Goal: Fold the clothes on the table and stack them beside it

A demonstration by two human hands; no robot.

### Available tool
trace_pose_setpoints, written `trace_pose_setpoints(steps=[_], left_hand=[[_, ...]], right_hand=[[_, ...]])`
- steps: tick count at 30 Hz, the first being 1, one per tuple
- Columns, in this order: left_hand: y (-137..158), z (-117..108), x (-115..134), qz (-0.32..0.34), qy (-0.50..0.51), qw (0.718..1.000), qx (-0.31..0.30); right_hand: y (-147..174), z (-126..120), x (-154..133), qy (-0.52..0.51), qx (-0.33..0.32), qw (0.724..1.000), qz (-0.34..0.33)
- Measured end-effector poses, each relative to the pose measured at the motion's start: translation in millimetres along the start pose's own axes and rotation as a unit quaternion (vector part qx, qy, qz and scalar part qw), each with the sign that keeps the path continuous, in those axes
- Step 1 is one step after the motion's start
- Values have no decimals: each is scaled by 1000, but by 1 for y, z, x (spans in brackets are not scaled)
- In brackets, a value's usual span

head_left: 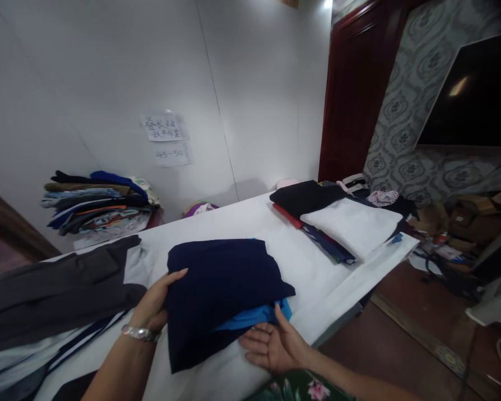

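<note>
A folded navy garment (221,278) lies on the white table in front of me, with bright blue cloth (250,318) showing from inside its lower right edge. At its left edge, my left hand (156,298) grips the fold, thumb on top and the fingers hidden beneath. My right hand (271,342) is at the lower right edge, palm turned up and fingers stretched out. Its thumb is against the blue cloth.
Dark grey garments (58,289) are spread at the left, near a tall stack of folded clothes (100,206). Farther right, a white folded garment (353,223) and a black one (307,194) top another pile. The white table's (359,278) edge runs along the right.
</note>
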State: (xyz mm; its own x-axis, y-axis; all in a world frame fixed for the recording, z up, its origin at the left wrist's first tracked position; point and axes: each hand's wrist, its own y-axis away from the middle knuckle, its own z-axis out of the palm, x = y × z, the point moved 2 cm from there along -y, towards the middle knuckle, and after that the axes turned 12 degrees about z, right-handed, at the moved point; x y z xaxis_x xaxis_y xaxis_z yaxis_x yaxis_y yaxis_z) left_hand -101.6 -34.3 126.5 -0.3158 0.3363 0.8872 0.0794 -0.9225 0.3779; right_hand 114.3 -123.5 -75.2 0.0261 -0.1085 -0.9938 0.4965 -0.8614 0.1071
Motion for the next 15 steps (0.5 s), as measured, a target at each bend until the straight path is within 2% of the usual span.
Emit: trace_pose_setpoints(steps=[1,3,7,9,11,15], left_hand=[[1,0,0,4,-4,1000,4],[3,0,1,13,-8,1000,9],[6,-2,-2,44,4,999,4],[6,-5,-6,57,11,998,-2],[6,-10,-11,70,12,997,-1],[3,-23,-23,86,0,996,2]], right_hand=[[-1,0,4,-93,20,995,21],[5,-1,6,-301,44,951,55],[36,-14,-24,-503,122,855,20],[50,-24,-39,-566,150,810,22],[59,-34,-46,-599,159,784,32],[69,-48,-43,-599,188,777,49]])
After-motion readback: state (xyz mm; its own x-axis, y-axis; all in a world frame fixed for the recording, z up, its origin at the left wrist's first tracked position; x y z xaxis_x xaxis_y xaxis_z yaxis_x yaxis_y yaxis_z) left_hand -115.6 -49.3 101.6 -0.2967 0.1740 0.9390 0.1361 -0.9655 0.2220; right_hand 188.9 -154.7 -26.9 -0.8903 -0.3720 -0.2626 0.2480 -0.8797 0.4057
